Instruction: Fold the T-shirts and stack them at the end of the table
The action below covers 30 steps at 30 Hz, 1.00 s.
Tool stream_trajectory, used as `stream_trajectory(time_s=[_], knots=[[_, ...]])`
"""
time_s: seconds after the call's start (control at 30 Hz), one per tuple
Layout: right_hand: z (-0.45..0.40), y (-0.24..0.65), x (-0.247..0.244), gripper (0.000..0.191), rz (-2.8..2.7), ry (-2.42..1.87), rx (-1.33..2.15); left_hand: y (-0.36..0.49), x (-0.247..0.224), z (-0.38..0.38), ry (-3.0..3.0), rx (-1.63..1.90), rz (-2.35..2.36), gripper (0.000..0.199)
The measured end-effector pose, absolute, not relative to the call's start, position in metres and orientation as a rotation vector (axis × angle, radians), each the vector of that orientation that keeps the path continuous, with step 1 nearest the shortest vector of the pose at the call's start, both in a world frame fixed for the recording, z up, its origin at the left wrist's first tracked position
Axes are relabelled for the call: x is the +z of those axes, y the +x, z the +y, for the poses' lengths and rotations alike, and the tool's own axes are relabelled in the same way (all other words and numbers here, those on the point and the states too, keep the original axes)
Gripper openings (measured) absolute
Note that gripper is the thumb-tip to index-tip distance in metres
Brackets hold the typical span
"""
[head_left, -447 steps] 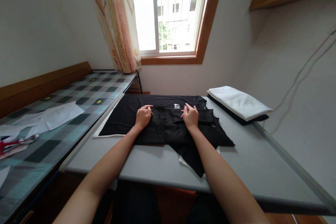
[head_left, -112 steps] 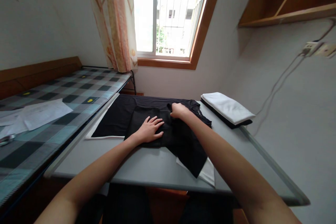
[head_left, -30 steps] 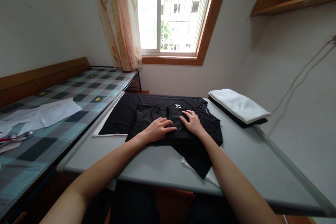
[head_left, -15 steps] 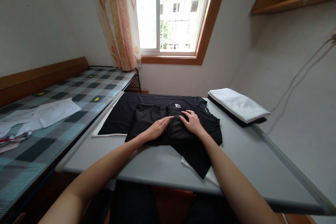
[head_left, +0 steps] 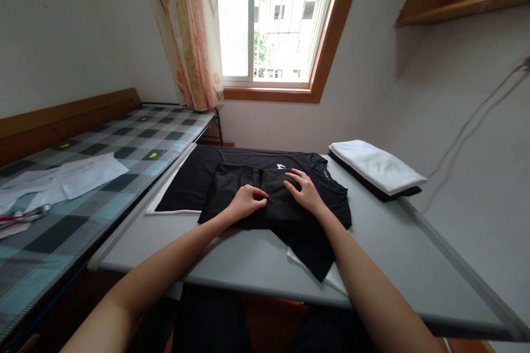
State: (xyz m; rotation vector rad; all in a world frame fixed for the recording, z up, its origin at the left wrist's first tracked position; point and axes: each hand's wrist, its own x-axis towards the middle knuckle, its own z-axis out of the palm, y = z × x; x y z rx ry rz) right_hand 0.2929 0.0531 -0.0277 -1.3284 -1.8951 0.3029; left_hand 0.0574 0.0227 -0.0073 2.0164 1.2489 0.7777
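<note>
A black T-shirt (head_left: pixel 186 176) with a small white print lies spread on the grey table, white cloth showing under its edges. On top of it is a folded black cloth (head_left: pixel 223 187), with raised folds near its middle. My left hand (head_left: pixel 247 201) pinches the black cloth at these folds, thumb and forefinger together. Just to the right, my right hand (head_left: pixel 303 190) rests on the same cloth with its fingers spread. A black sleeve (head_left: pixel 312 253) hangs toward the table's front edge, over white cloth.
On the table's right side (head_left: pixel 434 265) a folded white cloth (head_left: pixel 376 165) lies on a folded black one. Left of the table stands a bed (head_left: pixel 136 176) with a checked cover and papers (head_left: pixel 83 176). A window and curtain are behind.
My left hand's fingers have closed from lying stretched out to a pinch on the black cloth. My right hand stays almost in place, its fingers still spread.
</note>
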Motion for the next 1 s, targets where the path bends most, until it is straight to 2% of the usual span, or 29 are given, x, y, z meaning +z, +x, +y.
stream_trajectory(time_s=[0.13, 0.57, 1.0], knots=[[0.053, 0.294, -0.031, 0.054, -1.988, -1.349, 0.334, 0.051, -0.002, 0.022, 2.1, 0.669, 1.428, 0.027], [0.052, 0.293, -0.032, 0.062, -2.312, -1.581, 0.312, 0.055, 0.008, 0.013, 2.195, 0.522, 1.568, 0.027], [0.05, 0.292, -0.033, 0.06, -2.281, -1.477, 0.331, 0.053, 0.012, 0.013, 2.205, 0.564, 1.516, 0.024]])
